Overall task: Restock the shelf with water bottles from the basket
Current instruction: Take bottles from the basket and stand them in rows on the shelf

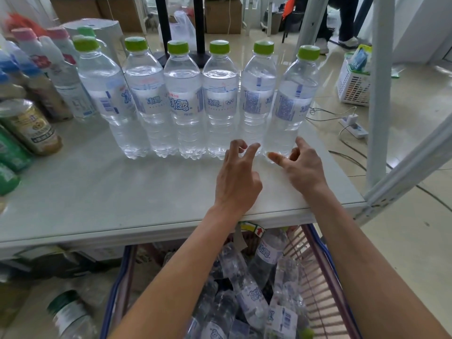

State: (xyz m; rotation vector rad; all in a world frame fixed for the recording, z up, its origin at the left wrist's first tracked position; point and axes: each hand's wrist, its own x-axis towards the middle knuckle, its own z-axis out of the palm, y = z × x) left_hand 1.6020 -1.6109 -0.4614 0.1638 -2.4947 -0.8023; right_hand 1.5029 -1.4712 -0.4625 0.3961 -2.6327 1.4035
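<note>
**Both hands empty at the row's end bottle**

Six water btls stand upright in a row on the shelf (pixel 146 192). Landmark: the end bottle (pixel 291 104), last in the row on the person's right. Its long axis is vertical, green cap up.

Right hand (pixel 303 167) sits just in front of the end bottle's base, fingers (pixel 276 158) spread and curled, holding nothing; index tip looks to be at or near the base, can't tell if touching. Left hand (pixel 238 182) is in front and a bit left of it, near the gap between it and the next btl, fingers apart, also empty.

So the end bottle lies straight ahead of both hands, right hand nearer.

More stock lies down below: the basket (pixel 325 277) sits under the shelf's front edge, below and nearer the person than the end bottle, w/ water bottles (pixel 247 289) lying on their sides, jumbled. Next pick prob. means dropping a hand back and down; either arm is already over the basket.
</note>
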